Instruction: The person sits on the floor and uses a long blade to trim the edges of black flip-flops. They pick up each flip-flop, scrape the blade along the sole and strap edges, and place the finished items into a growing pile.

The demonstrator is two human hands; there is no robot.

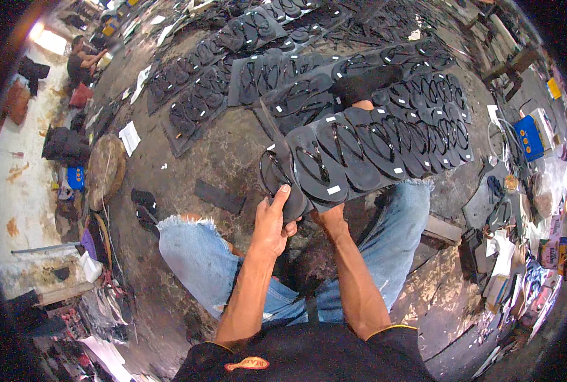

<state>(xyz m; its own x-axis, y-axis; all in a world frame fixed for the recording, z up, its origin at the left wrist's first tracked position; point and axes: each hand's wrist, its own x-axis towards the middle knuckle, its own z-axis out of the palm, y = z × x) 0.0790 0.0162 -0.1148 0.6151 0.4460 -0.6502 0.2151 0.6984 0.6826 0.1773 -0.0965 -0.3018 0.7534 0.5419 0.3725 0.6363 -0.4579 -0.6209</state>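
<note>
A black sheet of sandal soles point(366, 149) is held above the knees, its near edge clamped by the fingers of the left hand point(276, 219). The right hand point(330, 218) is placed under this same edge; its fingers are hidden, so their state cannot be told. More sole sheets point(252, 70) are laid on the floor point(220, 153) beyond the held sheet.

Wearer seen from above. Torso: black short-sleeved shirt with thin yellow piping at the sleeve hems and a small orange oval badge on the left chest. Forearms bare below the sleeves; left hand point(273, 223) and right hand point(330, 220) without gloves, rings or watch. Legs: faded light-blue denim shorts, cut off with frayed white hems.
</note>
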